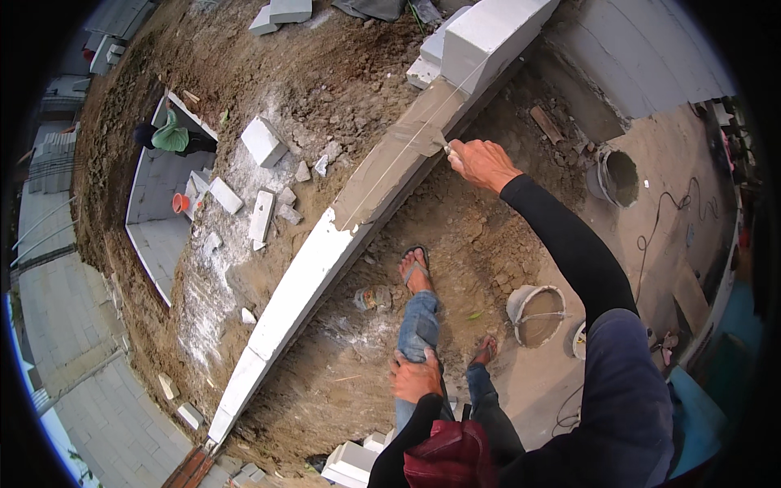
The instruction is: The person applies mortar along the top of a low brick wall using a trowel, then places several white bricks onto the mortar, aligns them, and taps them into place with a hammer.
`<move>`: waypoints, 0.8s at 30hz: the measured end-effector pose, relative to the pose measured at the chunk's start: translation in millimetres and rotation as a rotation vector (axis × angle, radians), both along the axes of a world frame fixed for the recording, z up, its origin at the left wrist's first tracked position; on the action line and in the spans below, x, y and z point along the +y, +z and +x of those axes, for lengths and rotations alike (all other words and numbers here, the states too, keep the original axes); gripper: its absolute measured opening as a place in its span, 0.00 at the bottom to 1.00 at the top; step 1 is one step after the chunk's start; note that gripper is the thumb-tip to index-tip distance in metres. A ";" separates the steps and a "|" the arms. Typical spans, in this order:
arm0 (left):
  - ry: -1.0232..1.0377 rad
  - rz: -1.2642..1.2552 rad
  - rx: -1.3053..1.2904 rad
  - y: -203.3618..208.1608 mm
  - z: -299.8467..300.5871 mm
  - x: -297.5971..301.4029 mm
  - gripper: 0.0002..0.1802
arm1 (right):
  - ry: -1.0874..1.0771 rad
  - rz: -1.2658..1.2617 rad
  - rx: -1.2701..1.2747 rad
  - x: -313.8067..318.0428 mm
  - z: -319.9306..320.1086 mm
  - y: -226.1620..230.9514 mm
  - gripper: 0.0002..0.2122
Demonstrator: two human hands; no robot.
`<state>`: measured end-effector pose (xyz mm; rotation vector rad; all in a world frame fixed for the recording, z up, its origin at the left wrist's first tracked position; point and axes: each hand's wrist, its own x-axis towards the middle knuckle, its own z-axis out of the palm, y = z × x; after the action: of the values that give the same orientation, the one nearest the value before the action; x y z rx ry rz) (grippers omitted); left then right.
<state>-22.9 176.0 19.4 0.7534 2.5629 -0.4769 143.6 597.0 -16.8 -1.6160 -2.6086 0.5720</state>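
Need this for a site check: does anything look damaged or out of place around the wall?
Yes. Broken white block fragments lie scattered on the dirt left of the wall, ragged compared with the squared block on its far end. A plastic-looking item, perhaps litter, lies on the dirt on its other side.

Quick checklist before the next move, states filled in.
1. Trowel gripped in right hand: ok.
2. Left hand off the mortar: ok, on the left leg.
3. Whole wall top coated: not ok, nearer stretch bare white.
4. String over the mortar: ok; level: cannot tell.
5. Mix in nearest bucket: ok, some inside; workability: cannot tell.
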 end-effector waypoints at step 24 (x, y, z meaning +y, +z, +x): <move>0.018 0.038 0.034 -24.6 -24.3 -28.6 0.44 | -0.726 -0.280 0.590 -41.0 -126.2 -50.2 0.21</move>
<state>-47.2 147.4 -5.2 0.7414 2.6147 -0.4396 17.4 556.0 -67.1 -1.9105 -1.4509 1.1421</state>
